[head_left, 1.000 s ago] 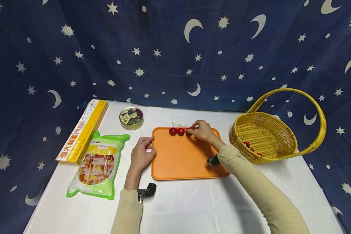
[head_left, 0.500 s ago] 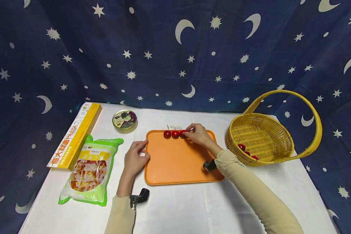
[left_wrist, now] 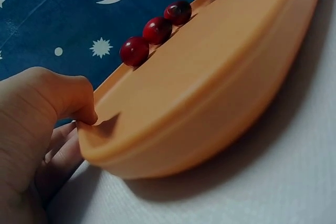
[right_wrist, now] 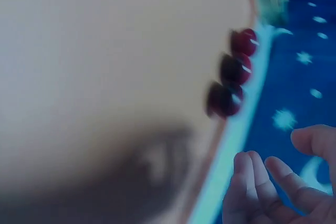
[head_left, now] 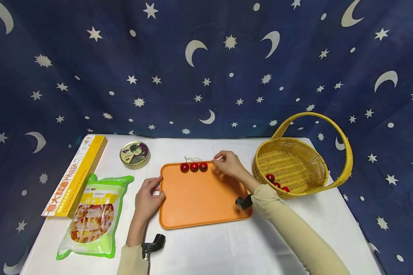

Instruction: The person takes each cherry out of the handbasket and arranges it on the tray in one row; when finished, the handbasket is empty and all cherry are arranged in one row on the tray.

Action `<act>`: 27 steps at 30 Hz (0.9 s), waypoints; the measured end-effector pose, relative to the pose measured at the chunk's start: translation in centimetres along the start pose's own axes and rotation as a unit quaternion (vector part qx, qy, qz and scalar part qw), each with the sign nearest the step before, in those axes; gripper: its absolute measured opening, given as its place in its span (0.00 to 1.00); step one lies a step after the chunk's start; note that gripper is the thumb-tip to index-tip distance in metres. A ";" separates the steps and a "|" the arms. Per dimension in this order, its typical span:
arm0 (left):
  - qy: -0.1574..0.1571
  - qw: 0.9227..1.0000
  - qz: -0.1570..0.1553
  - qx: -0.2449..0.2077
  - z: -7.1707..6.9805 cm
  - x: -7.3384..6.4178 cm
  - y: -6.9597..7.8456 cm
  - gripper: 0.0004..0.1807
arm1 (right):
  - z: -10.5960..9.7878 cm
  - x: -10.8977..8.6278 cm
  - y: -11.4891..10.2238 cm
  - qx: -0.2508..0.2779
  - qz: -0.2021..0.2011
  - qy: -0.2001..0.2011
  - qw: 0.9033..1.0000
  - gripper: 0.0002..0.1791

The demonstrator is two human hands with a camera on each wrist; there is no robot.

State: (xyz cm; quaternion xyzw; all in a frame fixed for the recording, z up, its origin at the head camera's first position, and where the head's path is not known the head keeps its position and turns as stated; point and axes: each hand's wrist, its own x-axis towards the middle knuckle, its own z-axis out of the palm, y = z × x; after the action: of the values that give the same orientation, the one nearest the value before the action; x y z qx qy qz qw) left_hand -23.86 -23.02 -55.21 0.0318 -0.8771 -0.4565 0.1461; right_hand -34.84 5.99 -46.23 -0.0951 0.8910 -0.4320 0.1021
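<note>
Three red cherries with thin green stems sit side by side along the far edge of an orange tray. My left hand pinches the tray's left rim; the left wrist view shows its thumb on the inner side and fingers outside. Just right of the cherries is my right hand, above the tray's far right part. In the right wrist view the fingers of this hand are spread from the thumb with nothing between them, apart from the cherry row.
A yellow wicker basket with a tall handle stands at the right, several cherries inside. On the left lie a pasta box and a green food bag. A round tin sits behind the tray. A patterned dark blue curtain hangs behind.
My right hand has let go of the rightmost cherry and moved slightly right of it. My left hand stays at the tray's left rim. The head view has shifted.
</note>
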 end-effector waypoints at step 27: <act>-0.001 0.999 0.015 -0.039 0.2 -0.1 -0.1 0.28 | -13.5 -6.4 9.9 -0.140 0.130 -0.060 0.980 0.20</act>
State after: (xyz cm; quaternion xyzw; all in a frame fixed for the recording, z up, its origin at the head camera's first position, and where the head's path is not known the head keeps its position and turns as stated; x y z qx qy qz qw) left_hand -23.80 -22.92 -55.44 0.0131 -0.8593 -0.4878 0.1532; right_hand -33.06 23.75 -45.20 -0.0178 0.9397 -0.2791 0.1966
